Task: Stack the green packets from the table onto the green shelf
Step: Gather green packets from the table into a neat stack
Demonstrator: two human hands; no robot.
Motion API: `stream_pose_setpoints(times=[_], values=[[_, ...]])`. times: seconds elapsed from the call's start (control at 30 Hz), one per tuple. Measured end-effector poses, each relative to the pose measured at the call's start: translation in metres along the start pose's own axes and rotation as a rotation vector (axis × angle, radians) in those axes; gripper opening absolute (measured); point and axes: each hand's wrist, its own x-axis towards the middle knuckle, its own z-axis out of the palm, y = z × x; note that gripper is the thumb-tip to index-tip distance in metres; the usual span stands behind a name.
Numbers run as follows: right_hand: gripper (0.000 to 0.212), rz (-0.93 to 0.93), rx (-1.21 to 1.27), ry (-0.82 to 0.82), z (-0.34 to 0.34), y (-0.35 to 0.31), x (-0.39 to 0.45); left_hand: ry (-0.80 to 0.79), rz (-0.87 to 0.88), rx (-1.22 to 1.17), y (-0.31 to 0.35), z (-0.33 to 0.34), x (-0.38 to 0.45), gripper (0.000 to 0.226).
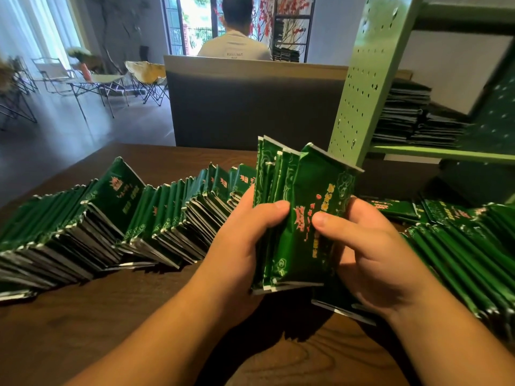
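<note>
A bundle of several green packets [303, 196] stands upright above the wooden table [117, 324], held between both hands. My left hand [245, 235] grips its left side, thumb on the front packet. My right hand [370, 246] grips the right side, thumb pressed on the front. A long leaning row of green packets [117, 218] runs across the table to the left, and another row of packets [462, 240] lies to the right. The green shelf [434, 153], with its perforated upright [370, 87], stands at the upper right, carrying dark stacks of packets [407, 118].
A grey partition [250, 107] stands behind the table, with a person in a white shirt [234, 43] seated beyond it, back turned. Folding chairs and a small table [92, 82] occupy the room at the left. A loose packet [342, 310] lies under my right hand.
</note>
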Motion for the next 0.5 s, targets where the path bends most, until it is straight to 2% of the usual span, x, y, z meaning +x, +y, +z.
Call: stream_pose_setpoints(times=[0.07, 0.1, 0.13, 0.27, 0.4, 0.43, 0.5], values=[[0.066, -0.004, 0.012, -0.003, -0.001, -0.001, -0.002, -0.045, 0.061, 0.062, -0.003, -0.001, 0.001, 0.035], [0.062, -0.014, 0.021, 0.006, -0.003, -0.001, -0.002, -0.011, 0.071, 0.110, -0.004, -0.001, 0.000, 0.024], [0.057, -0.022, 0.029, 0.020, -0.004, -0.001, -0.002, 0.050, 0.074, 0.138, -0.007, 0.001, -0.002, 0.023], [0.056, -0.047, 0.028, 0.026, -0.002, -0.003, -0.002, 0.104, 0.299, 0.349, -0.014, -0.003, -0.018, 0.045], [0.048, -0.123, 0.003, 0.028, 0.000, -0.003, -0.004, 0.120, 0.365, 0.446, -0.022, -0.008, -0.014, 0.055], [0.056, -0.135, -0.001, 0.046, 0.000, -0.002, -0.004, 0.129, 0.371, 0.456, -0.023, -0.008, -0.015, 0.058], [0.097, -0.140, -0.047, 0.090, 0.002, 0.002, -0.001, 0.146, 0.366, 0.477, -0.021, -0.007, -0.016, 0.063]])
